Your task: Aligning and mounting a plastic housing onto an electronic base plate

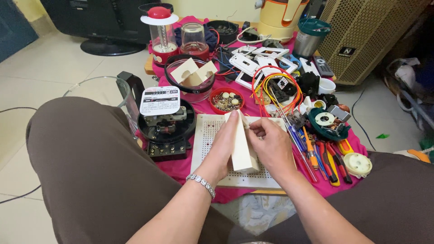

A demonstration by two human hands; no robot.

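Head view: we hold the cream plastic box (242, 147) upright above the white perforated board (205, 135), just in front of the lap. To work it well, we judge that the box should be kept steady with one hand while the other works the top edge, applying light, even pressure.

Left hand (224, 147): fingers extended and close together, laid flat along the box's left face, thumb hidden behind.

Right hand (271, 144): fingers curled nearly closed, pinching the box's upper right edge.

Screwdrivers (309, 153) lie just beside the right hand on the pink cloth (181, 165).
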